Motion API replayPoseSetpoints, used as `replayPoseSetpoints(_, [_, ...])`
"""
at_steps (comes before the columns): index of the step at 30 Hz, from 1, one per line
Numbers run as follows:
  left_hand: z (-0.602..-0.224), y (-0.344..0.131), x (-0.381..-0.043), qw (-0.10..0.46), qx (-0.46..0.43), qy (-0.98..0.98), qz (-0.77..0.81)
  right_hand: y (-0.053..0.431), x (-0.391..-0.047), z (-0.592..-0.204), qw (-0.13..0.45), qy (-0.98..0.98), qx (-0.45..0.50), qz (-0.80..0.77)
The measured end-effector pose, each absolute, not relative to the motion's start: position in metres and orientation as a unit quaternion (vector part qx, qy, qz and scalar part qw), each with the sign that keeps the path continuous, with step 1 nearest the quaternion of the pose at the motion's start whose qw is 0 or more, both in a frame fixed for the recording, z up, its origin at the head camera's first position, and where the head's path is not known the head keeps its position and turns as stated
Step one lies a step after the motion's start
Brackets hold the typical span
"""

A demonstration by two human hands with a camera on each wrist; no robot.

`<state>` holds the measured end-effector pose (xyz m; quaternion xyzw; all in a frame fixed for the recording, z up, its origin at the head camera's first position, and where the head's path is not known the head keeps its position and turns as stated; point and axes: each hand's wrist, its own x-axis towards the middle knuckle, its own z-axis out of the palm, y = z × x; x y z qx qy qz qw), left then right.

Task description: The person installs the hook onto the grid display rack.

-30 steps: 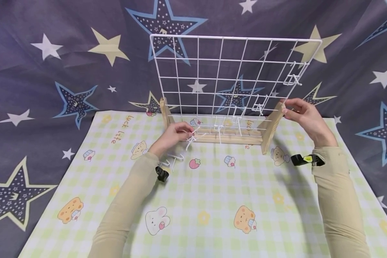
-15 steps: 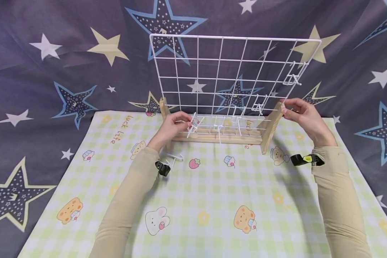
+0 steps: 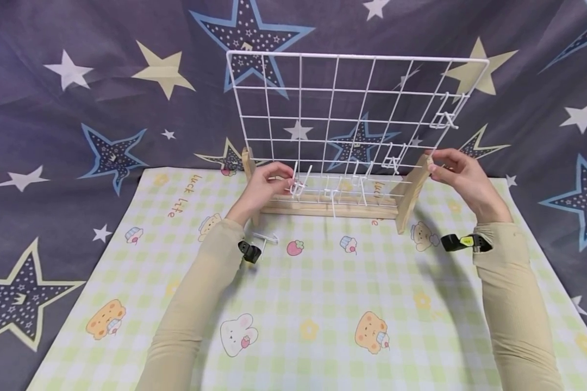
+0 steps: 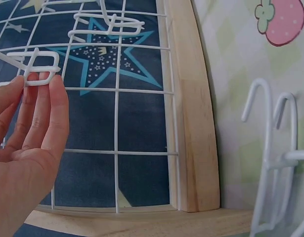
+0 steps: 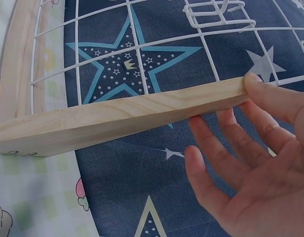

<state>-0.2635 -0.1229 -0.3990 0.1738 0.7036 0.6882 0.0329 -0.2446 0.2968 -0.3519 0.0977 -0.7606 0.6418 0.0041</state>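
Note:
A white wire grid panel (image 3: 337,89) stands in a wooden base with two side supports. My left hand (image 3: 264,190) pinches a white wire hook (image 3: 298,188) at the panel's lower left. In the left wrist view, that hook's looped end (image 4: 42,69) lies at the grid wires; whether it is hooked on is unclear. My right hand (image 3: 462,179) grips the top end of the right wooden support (image 3: 413,190), thumb on one side and fingers beneath in the right wrist view. Several like hooks hang on the grid, one at the upper right (image 3: 442,120).
Another loose white hook (image 3: 266,239) lies on the tablecloth beneath my left wrist, partly hidden by the wrist camera (image 3: 249,252). The patterned tablecloth (image 3: 323,293) covers the table. Behind the rack hangs a dark star-print cloth (image 3: 166,32).
My left hand has lifted the hook from near the base bar up to the grid's lower left and turned its prongs upward. The right hand stays on the wooden support.

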Motion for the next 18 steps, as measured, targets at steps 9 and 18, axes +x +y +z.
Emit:
replayPoseSetpoints(9, [-0.3947,-0.1180,-0.2649,0.018,0.181,0.694,0.696,0.2977,-0.2432,-0.3512,0.009,-0.765,0.095,0.637])
replayPoseSetpoints(18, [-0.3963,-0.1149,-0.2653,0.007,0.181,0.687,0.704,0.2962,-0.2429,-0.3538,0.014,-0.770,0.093,0.632])
